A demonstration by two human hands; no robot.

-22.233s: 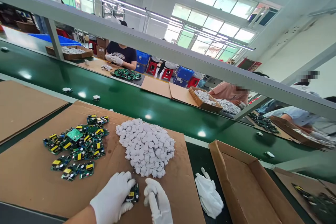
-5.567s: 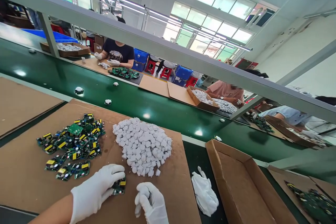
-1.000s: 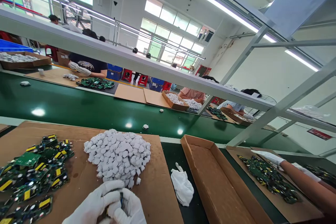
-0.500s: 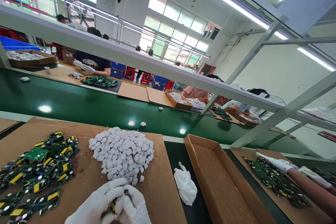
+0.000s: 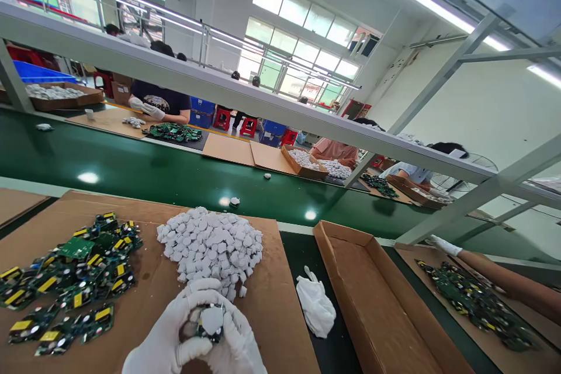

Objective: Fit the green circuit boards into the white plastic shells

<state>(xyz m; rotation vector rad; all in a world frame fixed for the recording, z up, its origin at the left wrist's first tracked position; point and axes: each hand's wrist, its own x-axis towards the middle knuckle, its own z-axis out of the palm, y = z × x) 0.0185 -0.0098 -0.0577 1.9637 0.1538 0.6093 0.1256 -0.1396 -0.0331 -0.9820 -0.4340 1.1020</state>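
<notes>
Both my hands wear white gloves and meet at the bottom of the view over the cardboard. Between them is a small circuit board [image 5: 204, 332] with a flat white piece [image 5: 213, 320] on its top. My left hand [image 5: 169, 327] curls round the board's left side, thumb below it. My right hand [image 5: 240, 336] closes on its right edge. Just beyond my fingers lies a heap of small white pieces [image 5: 210, 245]. To the left, a loose pile of green circuit boards [image 5: 76, 274] with yellow-wrapped parts spreads over the cardboard sheet [image 5: 144, 333].
A crumpled white glove [image 5: 315, 307] lies right of the cardboard, beside a shallow cardboard tray [image 5: 377, 298]. Beyond runs a green conveyor belt [image 5: 144, 169] carrying a few small pieces. At right, a co-worker's arm [image 5: 495, 272] reaches across another board pile [image 5: 473, 304]. A metal frame crosses ahead.
The board in my hands has come into plain sight, its white piece facing up. The co-worker's gloved hand at right has moved from the board pile towards the belt. My view has shifted slightly.
</notes>
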